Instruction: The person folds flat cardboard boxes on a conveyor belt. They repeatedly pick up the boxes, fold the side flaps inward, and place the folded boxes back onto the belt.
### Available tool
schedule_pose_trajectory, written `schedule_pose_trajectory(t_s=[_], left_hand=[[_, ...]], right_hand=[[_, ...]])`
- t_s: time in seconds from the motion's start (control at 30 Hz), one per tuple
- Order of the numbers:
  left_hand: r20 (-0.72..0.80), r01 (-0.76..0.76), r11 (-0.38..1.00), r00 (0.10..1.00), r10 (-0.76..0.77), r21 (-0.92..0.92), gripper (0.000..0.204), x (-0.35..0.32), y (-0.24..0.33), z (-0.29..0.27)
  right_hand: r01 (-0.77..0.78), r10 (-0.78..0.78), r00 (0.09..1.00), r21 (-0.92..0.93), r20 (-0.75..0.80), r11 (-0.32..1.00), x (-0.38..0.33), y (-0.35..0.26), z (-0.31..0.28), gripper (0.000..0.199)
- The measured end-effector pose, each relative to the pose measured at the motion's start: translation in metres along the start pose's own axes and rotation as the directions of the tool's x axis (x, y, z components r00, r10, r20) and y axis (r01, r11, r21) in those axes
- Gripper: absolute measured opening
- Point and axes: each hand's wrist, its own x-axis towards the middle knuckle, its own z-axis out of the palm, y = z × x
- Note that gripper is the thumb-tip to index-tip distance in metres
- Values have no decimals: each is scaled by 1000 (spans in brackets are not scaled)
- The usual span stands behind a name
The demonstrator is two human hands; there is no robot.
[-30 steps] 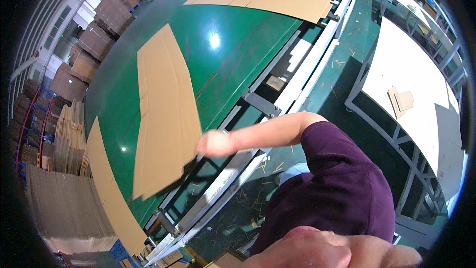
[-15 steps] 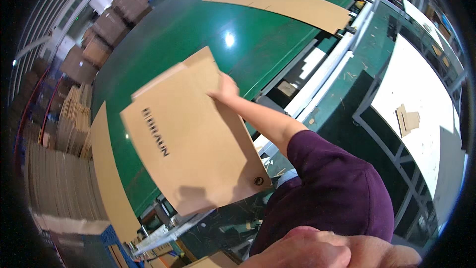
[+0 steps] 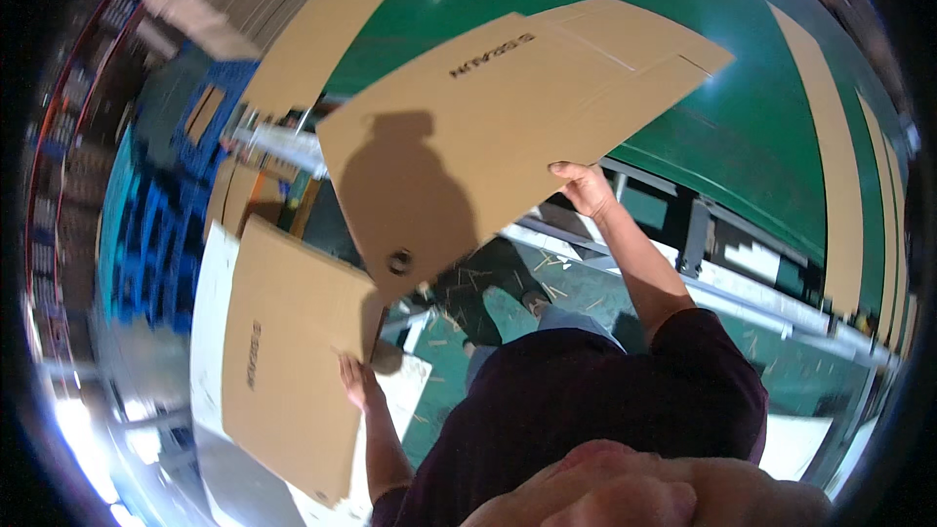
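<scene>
Cardboard sheet [image 3: 508, 127] raised at upper centre, right hand [image 3: 584, 187] pinching its lower edge. Left hand [image 3: 357, 383] flat, open on second sheet [image 3: 283, 371], lower left.

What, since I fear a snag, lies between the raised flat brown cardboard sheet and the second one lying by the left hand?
Nothing visible does. The raised flat brown cardboard sheet, gripped at its edge by the right hand, hangs in open air. The left hand touches the edge of the lower cardboard sheet, whose top is bare.
</scene>
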Motion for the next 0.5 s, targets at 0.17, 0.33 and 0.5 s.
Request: schedule_pose_trajectory(t_s=[0.17, 0.33, 0.5], left_hand=[[-91, -15, 996, 996, 23, 86, 34, -15, -23, 28], [142, 413, 808, 909, -391, -421, 36, 3, 15, -7], [264, 333, 798, 938, -225, -503, 37, -11, 5, -9]], right_hand=[[5, -17, 979, 58, 202, 998, -37, 91, 163, 46], [-258, 271, 862, -89, 429, 962, -123, 179, 283, 52], [-546, 534, 644, -159, 548, 823, -196, 310, 329, 38]])
